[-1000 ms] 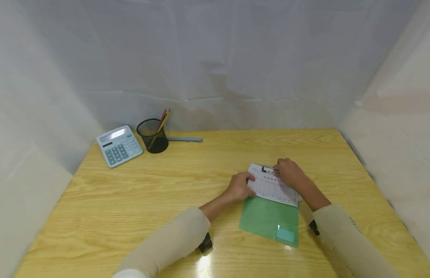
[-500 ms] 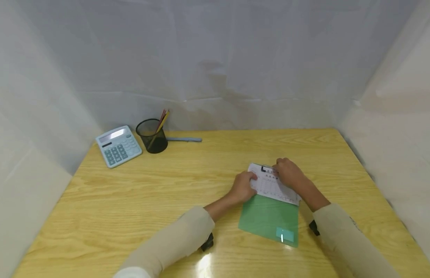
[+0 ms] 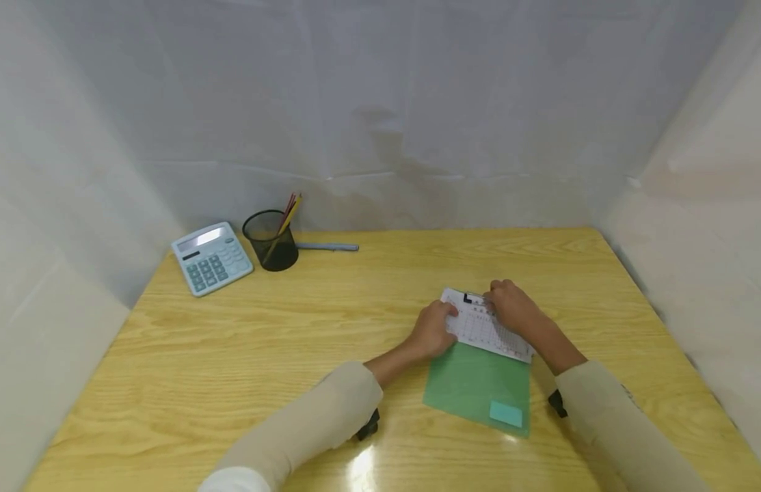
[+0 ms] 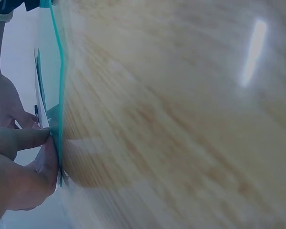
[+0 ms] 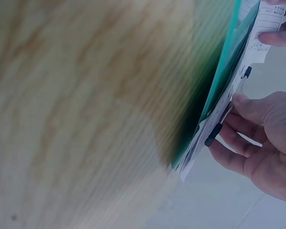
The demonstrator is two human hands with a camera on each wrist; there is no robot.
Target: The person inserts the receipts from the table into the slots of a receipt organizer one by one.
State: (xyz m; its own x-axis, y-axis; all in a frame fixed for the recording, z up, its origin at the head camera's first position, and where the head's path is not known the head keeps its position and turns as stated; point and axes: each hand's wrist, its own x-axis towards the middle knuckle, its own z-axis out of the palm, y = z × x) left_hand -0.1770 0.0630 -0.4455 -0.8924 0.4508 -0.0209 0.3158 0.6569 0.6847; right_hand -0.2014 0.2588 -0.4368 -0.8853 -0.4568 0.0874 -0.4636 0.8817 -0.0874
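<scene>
A translucent green clipboard (image 3: 478, 389) lies at a slant on the right half of the table, raised at its far end. Printed paper sheets (image 3: 487, 335) cover its upper part, beneath a wire clip (image 5: 243, 78) with black ends. My left hand (image 3: 432, 329) pinches the left edge of the sheets; the left wrist view has its fingers at the clipboard's edge too. At the far edge, my right hand (image 3: 512, 305) grips the clip, thumb on the wire and fingers curled under it. How far the clip is lifted off the paper cannot be told.
A pale blue calculator (image 3: 212, 260) sits at the back left. Beside it stands a black mesh pen cup (image 3: 278, 253) with pencils, and a grey-blue pen (image 3: 327, 247) lies to its right. White sheeting (image 3: 355, 102) hangs behind the wooden table (image 3: 263, 369).
My left hand has shifted slightly right along the sheets, which have moved a little up and right on the clipboard. The right hand has stayed at the clip.
</scene>
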